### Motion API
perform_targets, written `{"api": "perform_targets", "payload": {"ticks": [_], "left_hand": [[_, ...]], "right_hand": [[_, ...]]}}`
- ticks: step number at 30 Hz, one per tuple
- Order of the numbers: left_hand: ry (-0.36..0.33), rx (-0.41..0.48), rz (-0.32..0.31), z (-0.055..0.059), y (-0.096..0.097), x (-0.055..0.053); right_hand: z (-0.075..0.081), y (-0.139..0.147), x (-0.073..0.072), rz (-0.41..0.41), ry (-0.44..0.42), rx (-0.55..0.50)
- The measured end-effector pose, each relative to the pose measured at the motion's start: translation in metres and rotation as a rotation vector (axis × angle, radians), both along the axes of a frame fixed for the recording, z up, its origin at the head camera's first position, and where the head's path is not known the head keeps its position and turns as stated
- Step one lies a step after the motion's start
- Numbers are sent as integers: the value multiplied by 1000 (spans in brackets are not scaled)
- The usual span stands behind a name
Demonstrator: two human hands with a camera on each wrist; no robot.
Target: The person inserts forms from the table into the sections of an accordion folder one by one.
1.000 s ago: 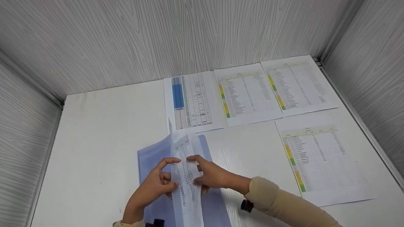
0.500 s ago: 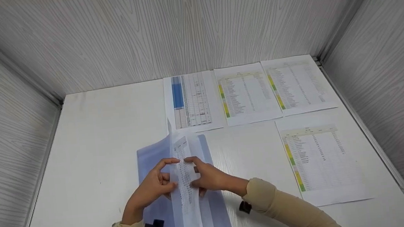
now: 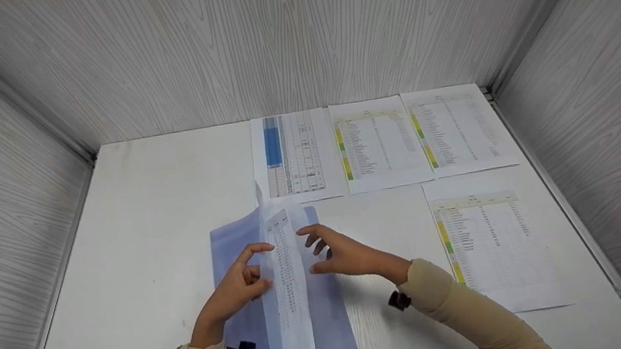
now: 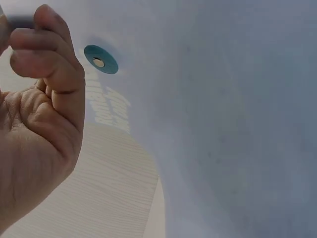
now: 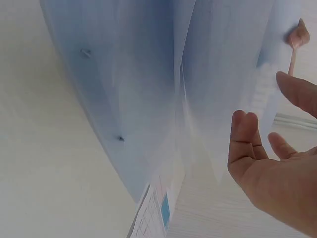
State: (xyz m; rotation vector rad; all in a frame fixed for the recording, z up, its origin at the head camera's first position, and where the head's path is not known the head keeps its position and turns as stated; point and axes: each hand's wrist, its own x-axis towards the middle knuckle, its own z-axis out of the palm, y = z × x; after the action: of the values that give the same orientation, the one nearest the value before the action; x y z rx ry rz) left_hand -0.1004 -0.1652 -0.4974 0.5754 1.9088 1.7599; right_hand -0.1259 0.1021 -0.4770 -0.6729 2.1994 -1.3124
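A translucent blue plastic document folder lies on the table, with its upper sheet raised. Inside the raised opening stands a white sheet printed with columns, curved along its length. My left hand pinches the folder's raised edge on the left side, index finger and thumb spread along it. In the left wrist view, a teal snap button shows on the plastic beside the curled fingers. My right hand is just right of the printed sheet, thumb and fingers apart, holding nothing.
Three printed sheets lie in a row along the back, one with a blue block, the others with yellow-green strips. Another printed sheet lies at the right. Grey wood-grain panels enclose the white table.
My right hand has let go of the printed sheet and moved right and slightly up, its fingers spreading. My left hand has stayed nearly still at the folder's edge.
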Motion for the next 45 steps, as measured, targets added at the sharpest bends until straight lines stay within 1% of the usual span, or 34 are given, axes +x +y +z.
{"api": "perform_targets", "payload": {"ticks": [3, 8, 11, 16, 19, 23, 26, 30, 34, 37, 40, 45], "left_hand": [[10, 16, 7, -2, 1, 1], [18, 91, -11, -5, -1, 2], [15, 132, -26, -6, -3, 2], [3, 164, -42, -7, -5, 1], [6, 191, -57, -8, -6, 1], [13, 198, -67, -8, -6, 2], [13, 199, -64, -8, -7, 2], [6, 224, -63, -8, -9, 3], [10, 243, -71, -8, -9, 2], [10, 240, -70, -8, -9, 2], [5, 234, -64, -7, -9, 3], [-8, 243, -71, -7, -10, 3]], "right_hand": [[-1, 15, -2, 29, 16, -5], [-6, 41, -6, 63, 11, -10], [-10, 59, -8, 73, 4, -21], [-17, 89, -12, 65, 12, -25], [-19, 106, -13, 33, 5, -33], [-24, 128, -12, -14, -15, -35], [-30, 142, -11, -35, -2, -27], [-34, 160, -11, -83, 45, -20], [-32, 178, -10, -172, 55, -4], [-30, 192, -9, -223, 52, 10], [-33, 211, -7, -266, 58, 17], [-40, 248, -2, -364, 69, 53]]}}
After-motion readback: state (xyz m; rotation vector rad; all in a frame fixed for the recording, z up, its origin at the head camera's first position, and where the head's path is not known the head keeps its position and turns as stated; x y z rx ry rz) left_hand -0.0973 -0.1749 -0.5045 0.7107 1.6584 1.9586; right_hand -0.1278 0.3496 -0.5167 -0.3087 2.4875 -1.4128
